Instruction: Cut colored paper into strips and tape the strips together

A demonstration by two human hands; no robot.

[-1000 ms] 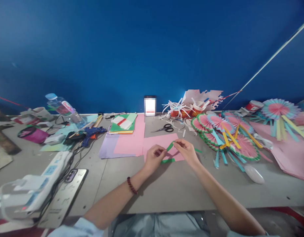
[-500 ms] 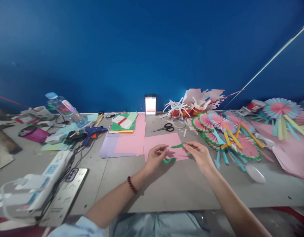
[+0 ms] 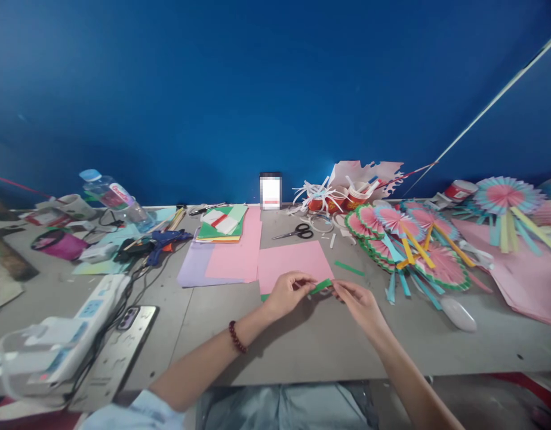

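My left hand (image 3: 288, 294) and my right hand (image 3: 358, 300) meet over the front edge of a pink paper sheet (image 3: 293, 260) on the grey table (image 3: 302, 340). Between their pinched fingertips they hold a short green paper strip (image 3: 320, 287). A second green strip (image 3: 348, 268) lies loose on the table just right of the pink sheet. A dark bead bracelet sits on my left wrist.
Scissors (image 3: 297, 232) lie behind the pink sheet. Several pink and blue paper fans (image 3: 405, 239) fill the right side. Stacked coloured paper (image 3: 224, 230), a glue gun (image 3: 161, 242), a water bottle (image 3: 111, 197) and a phone (image 3: 132, 316) lie to the left.
Both hands have drawn back towards me to the pink sheet's front edge. The right hand set one green strip down to the right; now both hands pinch the other strip.
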